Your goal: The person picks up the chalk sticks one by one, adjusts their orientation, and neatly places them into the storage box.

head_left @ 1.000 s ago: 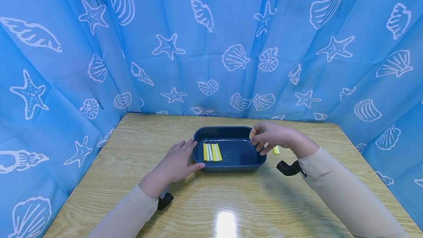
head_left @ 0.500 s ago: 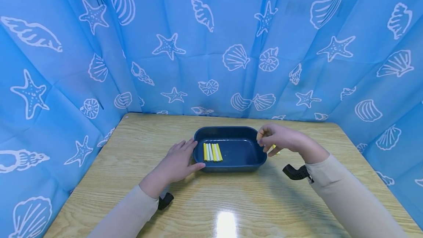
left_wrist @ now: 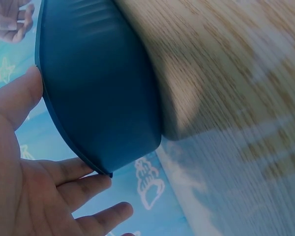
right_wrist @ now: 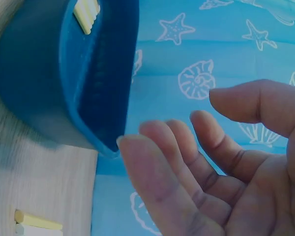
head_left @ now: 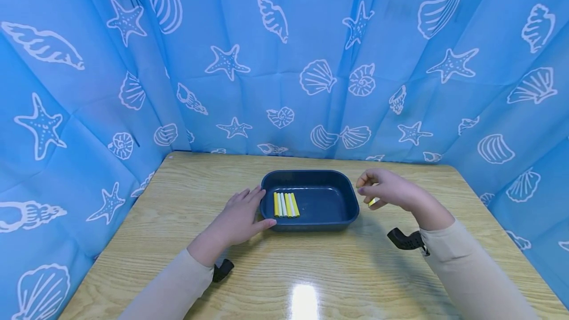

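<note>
A dark blue oval-cornered basin (head_left: 329,209) stands on the table, with a row of several yellow and white chalk sticks (head_left: 286,205) lying side by side at its left end. My left hand (head_left: 242,217) rests at the basin's left rim, fingers spread and nearly straight; in the left wrist view thumb and fingertips touch the edge. My right hand (head_left: 386,189) hovers just right of the basin, holding nothing, its thumb apart from loosely bent fingers. Below it, partly hidden in the head view, a yellow chalk (right_wrist: 38,220) and a white chalk (right_wrist: 38,230) lie on the table.
The wooden table (head_left: 275,270) reaches back to a blue curtain (head_left: 284,88) printed with white shells and starfish. Black wrist mounts (head_left: 405,239) stick out below both sleeves.
My right hand has moved right, from over the basin's right end to just beyond its rim, toward the chalk on the table. My left hand and the chalk row have stayed put.
</note>
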`<state>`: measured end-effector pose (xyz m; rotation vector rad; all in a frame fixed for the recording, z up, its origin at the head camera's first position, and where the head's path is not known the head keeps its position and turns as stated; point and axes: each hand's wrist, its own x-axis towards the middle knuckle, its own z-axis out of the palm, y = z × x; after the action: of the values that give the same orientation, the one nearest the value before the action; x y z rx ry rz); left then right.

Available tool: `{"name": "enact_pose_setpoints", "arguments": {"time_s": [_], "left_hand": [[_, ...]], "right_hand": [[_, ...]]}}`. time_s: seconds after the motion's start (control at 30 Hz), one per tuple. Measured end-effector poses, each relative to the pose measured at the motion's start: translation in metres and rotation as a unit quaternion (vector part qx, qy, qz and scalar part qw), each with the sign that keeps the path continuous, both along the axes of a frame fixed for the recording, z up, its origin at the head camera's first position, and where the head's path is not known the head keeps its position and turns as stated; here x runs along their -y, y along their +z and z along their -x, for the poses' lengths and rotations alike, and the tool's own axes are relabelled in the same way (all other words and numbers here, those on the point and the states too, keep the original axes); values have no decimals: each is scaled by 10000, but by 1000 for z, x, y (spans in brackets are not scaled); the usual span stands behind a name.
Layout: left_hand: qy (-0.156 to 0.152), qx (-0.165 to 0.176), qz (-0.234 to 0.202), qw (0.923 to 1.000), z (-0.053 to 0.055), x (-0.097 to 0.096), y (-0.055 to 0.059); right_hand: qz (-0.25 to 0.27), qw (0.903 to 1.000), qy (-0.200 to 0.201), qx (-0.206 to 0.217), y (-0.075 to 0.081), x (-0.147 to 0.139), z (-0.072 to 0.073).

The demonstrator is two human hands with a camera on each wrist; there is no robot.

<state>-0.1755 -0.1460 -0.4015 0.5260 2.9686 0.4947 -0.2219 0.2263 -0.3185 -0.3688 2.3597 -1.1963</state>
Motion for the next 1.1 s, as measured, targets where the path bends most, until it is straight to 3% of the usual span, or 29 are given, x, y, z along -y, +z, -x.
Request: {"name": "enact_pose_setpoints", "arguments": {"time_s": [0.5, 1.1], "left_hand": [[20, -4, -4, 10000, -1, 0, 0], [41, 15, 21, 10000, -1, -1, 3]], "right_hand": [[95, 9973, -513, -512, -22, -12, 0], [172, 9897, -1345, -456, -58, -30, 22]]}}
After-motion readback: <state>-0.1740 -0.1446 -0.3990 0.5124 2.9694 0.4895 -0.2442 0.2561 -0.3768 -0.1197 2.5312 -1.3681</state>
